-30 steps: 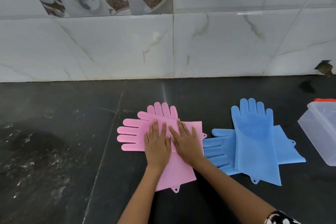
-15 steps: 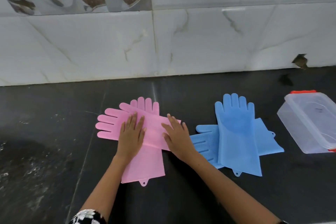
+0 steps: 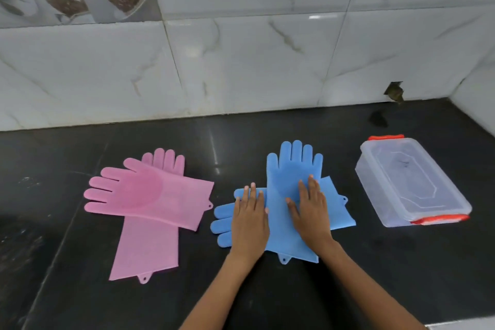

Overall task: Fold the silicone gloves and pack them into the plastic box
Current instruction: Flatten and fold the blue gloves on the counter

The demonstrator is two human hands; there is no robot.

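Two blue silicone gloves lie crossed on the black counter: the upper blue glove (image 3: 289, 169) points away from me, the lower blue glove (image 3: 223, 217) points left beneath it. My left hand (image 3: 249, 220) rests flat on the lower glove. My right hand (image 3: 312, 209) lies flat on the upper one. Neither hand grips anything. To the left, two pink gloves lie crossed: the top pink glove (image 3: 144, 193) points left over the other pink glove (image 3: 147, 246). The clear plastic box (image 3: 409, 182) with red clips stands shut at the right.
A marble-tiled wall (image 3: 241, 61) runs along the back and turns at the far right corner. The black counter (image 3: 375, 276) has a seam line on the left and wet smears at its left edge.
Both hands have left the pink gloves and moved right onto the blue gloves. The view has shifted, so the box now shows fully.
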